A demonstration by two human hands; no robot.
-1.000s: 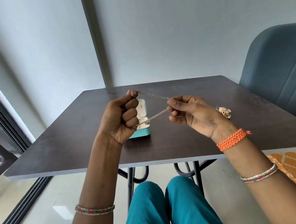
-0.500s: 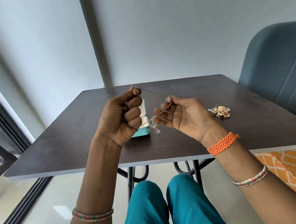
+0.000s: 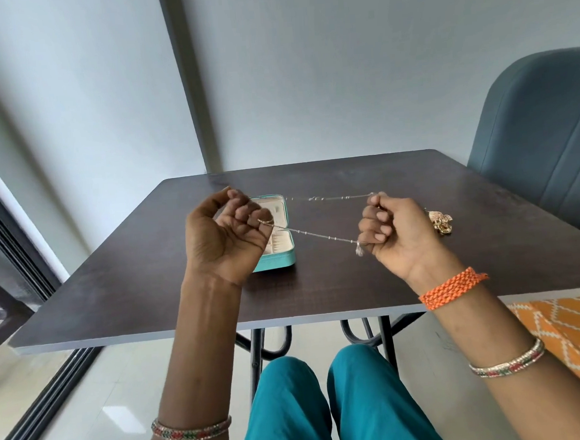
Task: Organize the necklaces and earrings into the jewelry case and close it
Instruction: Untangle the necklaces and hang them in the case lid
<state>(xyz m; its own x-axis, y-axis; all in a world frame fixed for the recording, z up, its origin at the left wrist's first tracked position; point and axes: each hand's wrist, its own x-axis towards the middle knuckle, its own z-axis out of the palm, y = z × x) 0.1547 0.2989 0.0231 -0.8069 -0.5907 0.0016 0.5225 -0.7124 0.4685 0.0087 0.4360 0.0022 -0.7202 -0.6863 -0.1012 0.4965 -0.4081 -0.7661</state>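
A dark wood-grain table [image 3: 355, 284] fills the middle of the scene, set against a pale grey wall, with a blue-grey upholstered chair [image 3: 545, 154] at its far right corner. A seated person in teal trousers raises both forearms over the near edge of the table. The left hand [image 3: 226, 236] is held palm toward the camera with its fingers [image 3: 246, 210] curled inward, gripping one end of a thin silver necklace [image 3: 320, 236]. The right hand [image 3: 397, 233], wearing an orange braided wristband [image 3: 453, 292], has its fingers curled around the other end, where a small pendant hangs just below the fist. The chain runs taut in two strands between the hands, above the table. Behind the left hand, a small teal jewelry case [image 3: 277, 234] lies open on the table, its cream lining and compartments showing; the hand hides part of it. Just beyond the right hand, a gold earring cluster [image 3: 441, 221] rests on the table, well apart from the case. A beaded bangle circles each forearm.
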